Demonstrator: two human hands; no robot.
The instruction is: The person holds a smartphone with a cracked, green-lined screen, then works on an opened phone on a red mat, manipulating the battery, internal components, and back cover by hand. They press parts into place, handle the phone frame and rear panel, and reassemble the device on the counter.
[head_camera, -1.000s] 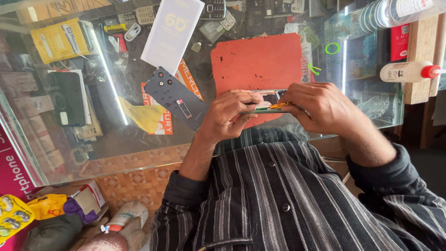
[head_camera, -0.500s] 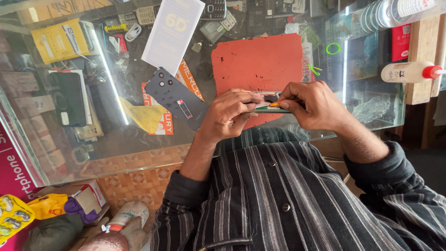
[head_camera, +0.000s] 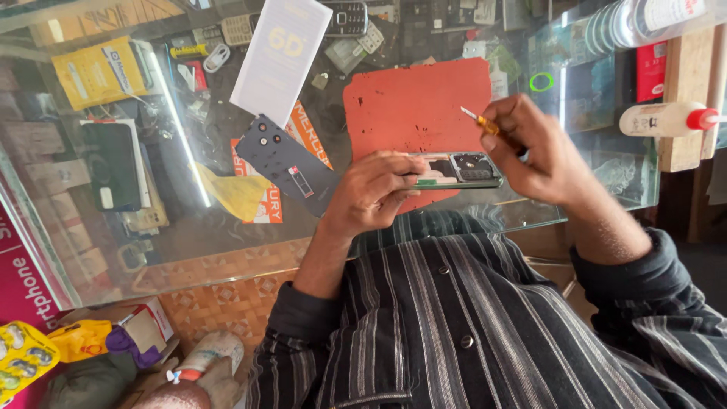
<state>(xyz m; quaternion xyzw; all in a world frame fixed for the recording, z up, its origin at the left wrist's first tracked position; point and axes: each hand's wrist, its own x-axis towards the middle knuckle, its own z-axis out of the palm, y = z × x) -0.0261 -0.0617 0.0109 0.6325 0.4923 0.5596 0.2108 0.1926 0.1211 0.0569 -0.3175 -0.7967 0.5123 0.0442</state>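
The left hand is curled closed around the near end of an opened phone, thumb and fingers pinching its edge so that it lies flat with its insides facing up, over the lower edge of the red mat. The right hand is closed narrow around a small screwdriver with a yellow-orange grip; its metal tip points toward 10 o'clock and sits lifted just above the phone's far end, not touching it. The phone itself lies between the two hands, at the near edge of the glass desk. At 9 o'clock from the left hand, just beside it, lies a dark grey back cover, tilted, with camera holes at its upper end. A white flat box lies at 11 o'clock, touching the cover's top corner. A yellow cloth sits beside the cover at 8 o'clock. At 2 o'clock from the right hand, well apart, a white bottle with a red cap lies on its side against a wooden block. Under the glass, many small parts and packets show dimly.
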